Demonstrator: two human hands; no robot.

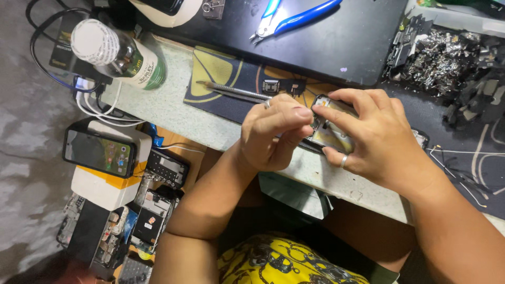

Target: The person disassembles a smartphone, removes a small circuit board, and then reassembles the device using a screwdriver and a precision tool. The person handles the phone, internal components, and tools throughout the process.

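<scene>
Surface: pale speckled workbench seen from above, edge running diagonally, partly covered by a dark mat with yellow pattern and a black mat.
Left hand: curled almost closed, thumb and forefinger pinched together at the near edge of an opened phone frame; whatever sits in the pinch too small to tell; ring on one finger.
Right hand: fingers bent around the opened phone frame with bare metal interior, forefinger pressing on its top edge, thumb under its lower side; ring on one finger.
Phone frame position: held just above the bench edge, between both hands, tilted, mostly hidden by fingers.
Just behind hands: slim metal-handled screwdriver lying flat on the patterned mat; small square metal part beside its tip.
Further back: blue-handled cutting pliers on the black mat.
Right side: heap of shiny scrap metal and black parts; thin white wires on dark matting.
Left side: clear bottle with white cap and green label lying on its side; white cables beneath.
Lower left: black smartphone with lit screen atop a white and orange box; stripped phone bodies below bench level.
Bottom: yellow patterned garment.
</scene>
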